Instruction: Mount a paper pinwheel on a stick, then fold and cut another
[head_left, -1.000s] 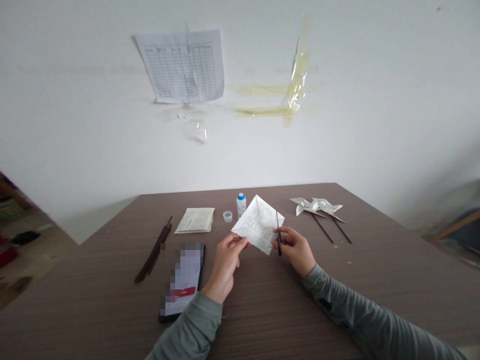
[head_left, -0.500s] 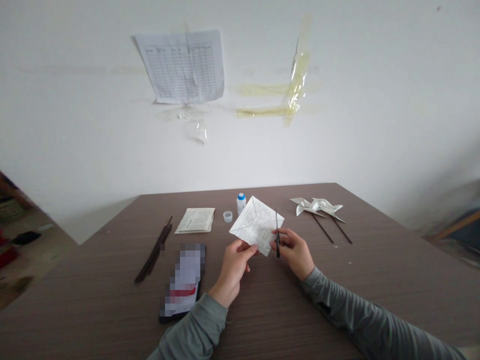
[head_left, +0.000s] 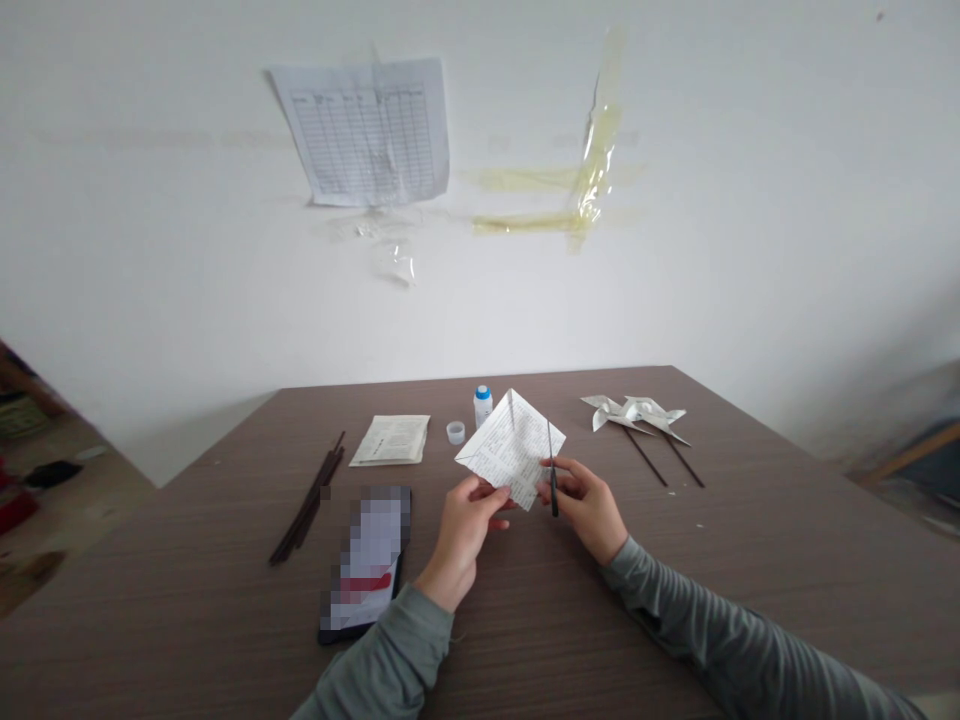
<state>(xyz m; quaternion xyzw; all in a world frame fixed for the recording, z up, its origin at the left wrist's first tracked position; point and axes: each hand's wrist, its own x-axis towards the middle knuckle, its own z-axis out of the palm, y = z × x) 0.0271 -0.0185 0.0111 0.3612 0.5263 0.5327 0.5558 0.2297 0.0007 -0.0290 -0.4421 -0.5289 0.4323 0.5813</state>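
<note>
A square sheet of printed paper [head_left: 510, 445] with crease lines is held up above the table, one corner pointing away from me. My left hand [head_left: 466, 530] pinches its near left edge between thumb and fingers. In my right hand [head_left: 589, 505] is a pair of dark scissors [head_left: 553, 480], blades pointing away, at the paper's right side. Whether the blades are parted cannot be made out. Behind the paper stands a white bottle with a blue top [head_left: 482, 402], and a small clear cap [head_left: 455, 432] lies to its left.
Left on the brown table [head_left: 225, 560] are dark sticks [head_left: 307, 505], a stack of printed papers [head_left: 391, 440] and a phone [head_left: 367, 565]. Two paper pinwheels [head_left: 634, 411] on sticks lie at the back right. A printed sheet [head_left: 367, 130] is taped to the wall.
The paper has turned slightly and its left corner has shifted a little left. The scissors have moved slightly left across the paper's right side. Both hands keep their grips.
</note>
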